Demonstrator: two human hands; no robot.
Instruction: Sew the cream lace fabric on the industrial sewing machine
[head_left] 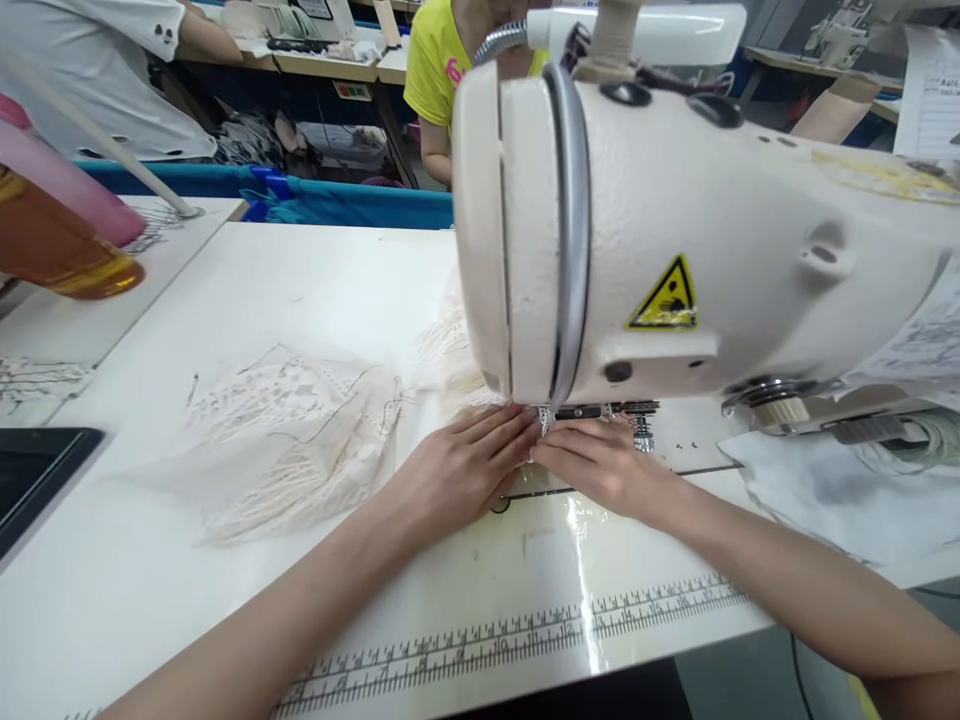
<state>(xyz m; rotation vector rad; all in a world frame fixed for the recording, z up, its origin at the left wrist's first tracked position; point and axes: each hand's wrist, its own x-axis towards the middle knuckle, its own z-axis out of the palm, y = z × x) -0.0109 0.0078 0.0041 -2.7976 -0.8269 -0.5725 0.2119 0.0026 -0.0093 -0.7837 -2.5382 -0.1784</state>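
Note:
A cream sewing machine [675, 220] fills the upper right, its head hanging over the white table [225, 620]. Both my hands lie flat under the machine head by the presser foot [551, 412]. My left hand [461, 468] has its fingers stretched out, pressing on a narrow white lace strip [545, 420] at the needle. My right hand [600, 465] lies beside it, fingers extended towards the same strip. Sheer white lace fabric [292, 440] spreads out to the left of my left hand.
A measuring tape [525, 635] runs along the table's front edge. A pink and amber bottle [52, 225] lies at far left above a dark tablet [34, 480]. White cloth [832, 490] sits at right. Other people stand behind a blue bin [352, 205].

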